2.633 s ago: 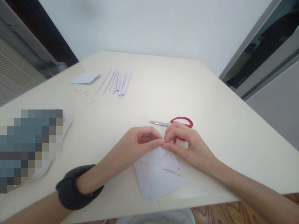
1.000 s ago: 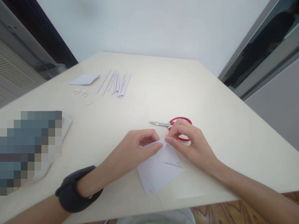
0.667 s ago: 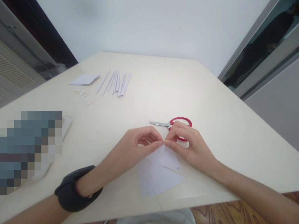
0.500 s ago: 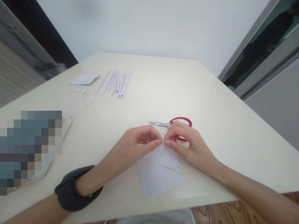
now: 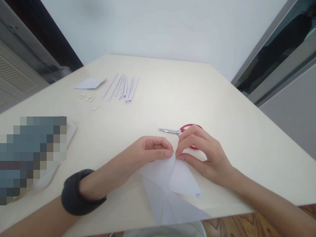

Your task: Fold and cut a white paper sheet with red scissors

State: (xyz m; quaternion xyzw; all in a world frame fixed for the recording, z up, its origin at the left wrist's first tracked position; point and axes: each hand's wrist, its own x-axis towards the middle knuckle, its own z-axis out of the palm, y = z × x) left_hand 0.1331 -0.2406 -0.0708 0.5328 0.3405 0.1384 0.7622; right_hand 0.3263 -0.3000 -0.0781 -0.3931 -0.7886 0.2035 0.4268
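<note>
A folded sheet of white paper with cut, pointed flaps [image 5: 170, 187] hangs from my fingertips above the front of the table. My left hand [image 5: 153, 149] pinches its top edge between thumb and fingers. Right beside it, my right hand [image 5: 199, 151] pinches the same edge, with the two sets of fingertips almost touching. Just behind my right hand lie scissors with red handles [image 5: 170, 131], blades pointing left; the hand covers part of the handles. A black band [image 5: 76, 194] is around my left wrist.
Several rolled paper sticks [image 5: 123, 87] lie at the back left of the table [image 5: 172, 89]. Near them are a folded white paper [image 5: 90, 83] and small white scraps [image 5: 86, 97]. A blurred-out object [image 5: 32, 154] rests on a white sheet at the left.
The paper has come nearer to me and its flaps have spread wider. Both hands have shifted slightly down, still pinching its top edge.
</note>
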